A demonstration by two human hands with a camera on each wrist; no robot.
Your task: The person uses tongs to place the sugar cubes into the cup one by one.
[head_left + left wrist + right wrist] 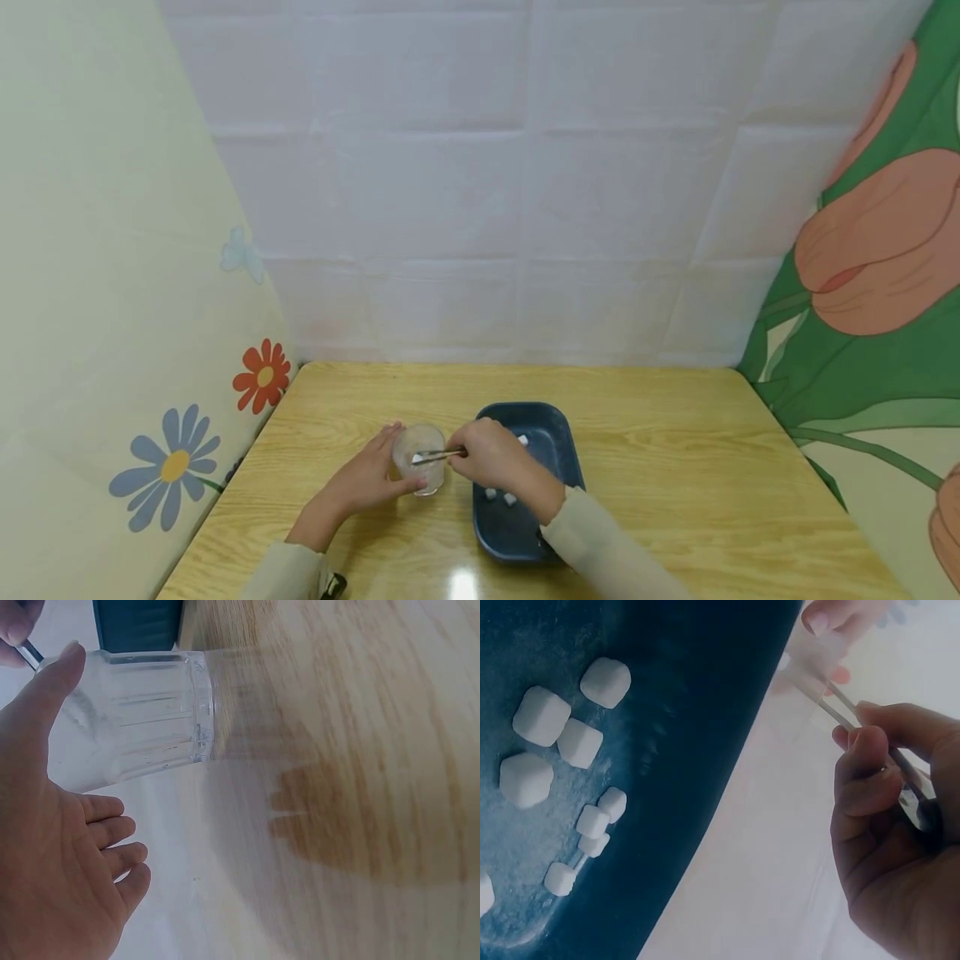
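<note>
A clear glass (429,478) (154,712) stands on the table, with my left hand (366,481) (64,847) around its side: the thumb lies along one side and the fingers reach past the other. My right hand (498,457) (900,817) pinches metal tweezers (438,455) (829,701). Their tips are at the glass's mouth with a white cube (417,459) between them. Below the right forearm is a dark blue tray (517,542) (697,750), holding several white cubes (542,716).
The wooden table (675,467) (360,712) extends around the tray and glass. A white sheet (525,208) hangs behind it, with flower-patterned sheets (174,467) at the left and right sides.
</note>
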